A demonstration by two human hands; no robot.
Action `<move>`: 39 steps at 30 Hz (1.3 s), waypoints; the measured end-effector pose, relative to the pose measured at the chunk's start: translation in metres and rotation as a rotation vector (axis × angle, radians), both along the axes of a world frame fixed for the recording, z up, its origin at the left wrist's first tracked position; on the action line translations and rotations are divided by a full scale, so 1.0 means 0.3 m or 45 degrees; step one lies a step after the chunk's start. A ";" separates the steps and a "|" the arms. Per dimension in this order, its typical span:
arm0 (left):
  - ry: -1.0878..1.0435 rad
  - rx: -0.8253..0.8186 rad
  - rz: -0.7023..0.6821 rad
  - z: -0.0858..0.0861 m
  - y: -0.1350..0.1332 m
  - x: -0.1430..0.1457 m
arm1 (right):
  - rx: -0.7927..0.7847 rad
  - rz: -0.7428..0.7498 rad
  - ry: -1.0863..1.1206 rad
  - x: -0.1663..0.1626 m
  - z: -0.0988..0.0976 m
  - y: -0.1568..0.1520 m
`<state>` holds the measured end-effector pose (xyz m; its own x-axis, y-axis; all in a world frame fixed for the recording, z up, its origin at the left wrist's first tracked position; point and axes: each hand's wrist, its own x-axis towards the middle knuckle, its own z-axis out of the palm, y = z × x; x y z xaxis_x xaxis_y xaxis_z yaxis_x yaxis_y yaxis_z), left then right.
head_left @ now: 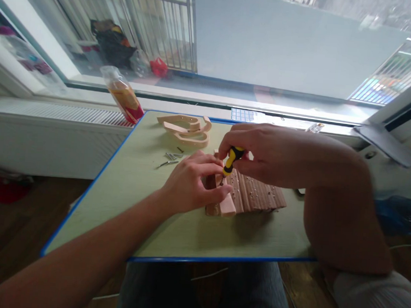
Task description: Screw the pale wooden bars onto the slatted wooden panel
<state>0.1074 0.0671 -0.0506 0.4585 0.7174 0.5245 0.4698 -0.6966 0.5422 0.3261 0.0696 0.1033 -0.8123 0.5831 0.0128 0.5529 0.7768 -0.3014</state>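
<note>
My right hand point(262, 151) is closed round a small yellow and black screwdriver point(230, 161), held upright with its tip down on a wooden slat. My left hand point(192, 183) pinches at the screwdriver's tip and rests on the wooden slat assembly point(250, 194), a row of ribbed slats with small holes. One loose slat end point(227, 205) sticks out under my left fingers. Whatever sits at the tip is too small to name.
Curved wooden pieces point(188, 129) lie at the back of the green, blue-edged table point(158, 226). Several loose screws point(172, 157) lie to the left of my hands. A plastic bottle point(123, 94) stands on the sill at the table's back left corner.
</note>
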 end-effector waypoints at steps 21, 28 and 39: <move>-0.540 -0.602 -0.183 0.006 -0.017 0.018 | 0.248 -0.415 0.033 -0.031 0.006 -0.012; -0.594 -0.578 -0.169 -0.020 -0.005 0.017 | 0.323 -0.446 0.008 -0.047 -0.001 -0.002; -0.614 -0.674 -0.201 -0.001 -0.015 0.019 | 0.193 -0.237 0.131 0.030 0.054 -0.027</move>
<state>0.1130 0.0625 -0.0509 0.3827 0.8754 0.2954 0.0095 -0.3235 0.9462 0.3350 0.0614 0.1195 -0.6813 0.7073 0.1886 0.6626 0.7054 -0.2517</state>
